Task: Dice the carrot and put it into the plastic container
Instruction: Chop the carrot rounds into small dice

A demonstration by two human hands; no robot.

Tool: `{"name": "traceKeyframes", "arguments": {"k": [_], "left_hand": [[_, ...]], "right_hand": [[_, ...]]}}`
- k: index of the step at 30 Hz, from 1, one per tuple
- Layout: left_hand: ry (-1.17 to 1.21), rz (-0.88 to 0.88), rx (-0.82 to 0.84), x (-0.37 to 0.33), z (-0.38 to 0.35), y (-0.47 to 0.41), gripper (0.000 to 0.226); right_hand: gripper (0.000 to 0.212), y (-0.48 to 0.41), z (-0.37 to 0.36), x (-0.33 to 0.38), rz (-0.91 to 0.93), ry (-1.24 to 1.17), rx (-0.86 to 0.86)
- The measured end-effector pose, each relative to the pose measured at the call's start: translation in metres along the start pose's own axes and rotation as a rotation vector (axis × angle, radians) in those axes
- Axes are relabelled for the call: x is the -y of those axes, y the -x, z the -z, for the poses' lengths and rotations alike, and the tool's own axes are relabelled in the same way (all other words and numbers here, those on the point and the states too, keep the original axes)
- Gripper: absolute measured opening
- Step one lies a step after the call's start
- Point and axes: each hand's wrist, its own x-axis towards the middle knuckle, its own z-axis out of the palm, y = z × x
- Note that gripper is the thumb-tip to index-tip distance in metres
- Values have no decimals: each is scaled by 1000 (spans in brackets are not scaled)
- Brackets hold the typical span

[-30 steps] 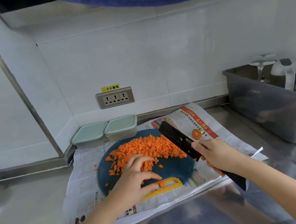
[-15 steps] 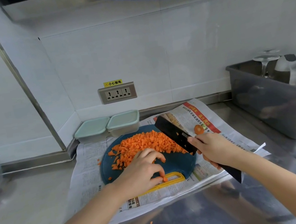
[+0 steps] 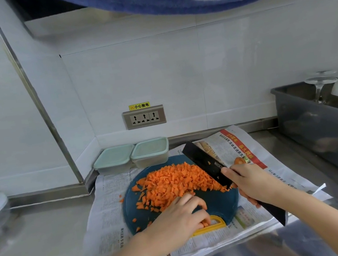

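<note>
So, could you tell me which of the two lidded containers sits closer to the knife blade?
The container directly below the wall socket: the knife tip nearly reaches it, while the other container sits farther off, by the corner.

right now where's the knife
In the head view the black knife is right of centre, gripped by the right hand, its blade at the right edge of the diced carrot heaped on the blue cutting board.
</note>
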Motion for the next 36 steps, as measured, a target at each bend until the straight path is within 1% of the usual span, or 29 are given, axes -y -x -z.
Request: {"name": "traceKeyframes", "arguments": {"k": [2,4,6,9,11,13,15,16,18,19,20,22,24,25,28,30,33,35,36], "left_hand": [[-32,5,-35,-1,-4,3,9],[-22,36,-55,-4,-6,5,21],[-36,65,-85,-4,-9,5,25],[-8,80,-131,-3,-16,5,21],[-25,121,-169,0,-17,6,14],[-61,273,-212,9,-11,6,8],[-40,474,-252,23,-6,7,13],[-18,546,-253,30,-3,9,19],[139,632,-204,39,4,14,34],[249,635,-179,41,8,18,40],[334,609,-165,43,10,23,43],[463,532,-141,43,16,32,34],[506,470,-73,37,17,40,23],[499,430,-26,34,17,42,22],[417,314,90,25,18,41,26],[378,272,117,23,23,38,27],[163,87,12,23,20,39,25],[92,35,-9,21,18,41,30],[60,10,-18,20,18,40,28]], "right_hand": [[36,-3,0,0,-1,-15,4],[37,-7,-2,0,-7,-20,6],[38,-11,-3,-1,-7,-21,6],[40,-16,-7,-3,10,-26,2],[40,-17,-5,-2,18,-32,-4],[40,-18,-1,-2,14,-45,-14],[41,-19,5,-4,-12,-76,-28],[41,-19,8,-5,-32,-92,-31],[42,-18,12,-10,-62,-110,-30],[42,-17,13,-12,-67,-114,-27],[42,-16,13,-14,-68,-115,-24],[42,-13,12,-16,-67,-108,-16],[42,-8,9,-18,-79,-113,-5],[42,-6,7,-17,-84,-120,-5],[40,2,2,-14,-44,-93,-9],[39,7,-1,-13,-14,-61,-12],[39,13,-8,-13,-1,-37,-12],[40,15,-11,-15,7,-43,-5],[40,16,-12,-16,10,-43,-4]]}}
